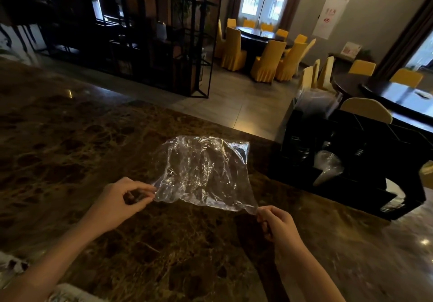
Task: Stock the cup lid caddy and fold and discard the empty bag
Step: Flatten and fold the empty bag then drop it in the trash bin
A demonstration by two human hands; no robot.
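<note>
You have the empty, crinkled clear plastic bag (201, 172) stretched flat over the brown marbled stone counter (70, 142), and each hand pinches one of its near corners: your left hand (121, 199) has thumb and fingertips closed on the left corner, your right hand (277, 222) closed the same way on the right corner. Holding it by two corners and pulling them apart keeps the thin film taut and smooth, which looks like the setup for a first fold; the far edge appears to rest on or just above the counter, and you cannot tell which. The bag holds nothing, so the stocking part seems finished. The black compartmented lid caddy (351, 161) stands to your right, near the bag's far right corner but apart from it, with clear plastic lids (328, 165) showing in one front compartment. Between your hands and toward you the counter is bare, so nothing blocks a fold. No bin is in view, so you will have to look for one; beyond the counter are only yellow-covered chairs (264, 60) and a black metal lattice shelf (164, 32).
</note>
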